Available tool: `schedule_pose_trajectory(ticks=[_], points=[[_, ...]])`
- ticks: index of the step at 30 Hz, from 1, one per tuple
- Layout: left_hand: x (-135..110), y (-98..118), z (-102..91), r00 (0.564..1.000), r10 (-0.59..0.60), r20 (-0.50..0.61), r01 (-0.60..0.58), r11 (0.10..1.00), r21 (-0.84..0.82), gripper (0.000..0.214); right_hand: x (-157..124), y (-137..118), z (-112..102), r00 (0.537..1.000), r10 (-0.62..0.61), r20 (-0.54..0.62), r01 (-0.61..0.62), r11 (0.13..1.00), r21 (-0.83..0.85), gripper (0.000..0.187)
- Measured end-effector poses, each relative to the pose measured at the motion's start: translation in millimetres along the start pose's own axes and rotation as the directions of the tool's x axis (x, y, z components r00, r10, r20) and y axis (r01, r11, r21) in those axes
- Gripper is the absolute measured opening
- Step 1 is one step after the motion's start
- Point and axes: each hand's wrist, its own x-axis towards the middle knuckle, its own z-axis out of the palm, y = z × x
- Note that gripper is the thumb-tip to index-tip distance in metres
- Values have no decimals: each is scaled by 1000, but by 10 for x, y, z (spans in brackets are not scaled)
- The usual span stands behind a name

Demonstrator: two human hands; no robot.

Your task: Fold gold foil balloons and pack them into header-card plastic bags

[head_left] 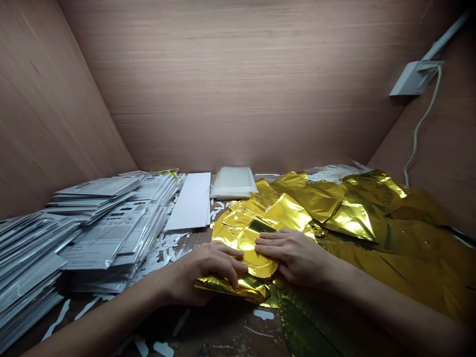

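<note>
A shiny gold foil balloon lies flat and partly folded in front of me, with a rounded end towards me. My left hand is at its near left edge, fingers curled over a fold of the foil; the thumb is hidden. My right hand rests on the balloon's right side, its fingers stretched out flat and pressing on the foil. More gold foil balloons are heaped behind and to the right, some reaching under my right forearm.
Stacks of white cards in clear sleeves fill the left. A white card strip and a pile of translucent bags lie at the back. White paper scraps litter the brown table. A socket box with a cable hangs at right.
</note>
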Motion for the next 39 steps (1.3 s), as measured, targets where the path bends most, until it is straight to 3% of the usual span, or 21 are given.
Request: schedule_pose_trajectory(ticks=[4,7,10,15,18,20,22,25,29,32,34,36,39], points=[[12,1,37,994,-94,-59,96,995,35,20,0,-15,-180,997,8,73,-21,984,179,31],[58,20,18,982,-169,-88,177,980,91,16,-3,81,-236,992,125,24,-126,941,315,37],[194,13,-11,951,-270,-152,286,954,94,21,-7,187,-165,980,195,-41,-176,942,287,30],[562,-110,26,892,-426,-148,448,878,168,32,-9,189,-27,995,76,-68,-62,980,190,25],[697,-194,123,866,-441,-234,495,821,284,64,-18,157,-20,986,124,-109,-107,983,151,18],[722,-215,199,861,-372,-346,487,800,351,83,-31,159,-17,972,198,-130,-184,977,109,15],[711,-207,273,869,-282,-406,455,778,433,69,-48,174,3,951,268,-154,-257,963,86,27],[664,-168,380,929,-190,-319,338,789,513,18,-66,184,49,924,346,-163,-333,937,102,49],[606,-85,506,965,-91,-245,206,840,501,25,-42,180,38,872,463,-156,-428,878,212,70],[586,27,548,972,-56,-228,168,844,509,28,28,223,-52,750,660,-45,-582,692,427,75],[574,106,550,978,-65,-197,161,836,524,28,86,254,-117,709,696,115,-628,548,553,60],[555,162,548,983,-89,-163,165,826,540,28,132,243,-154,740,641,207,-607,502,616,42],[510,177,569,985,-87,-147,155,817,555,29,151,107,-138,814,571,108,-519,630,578,34]])
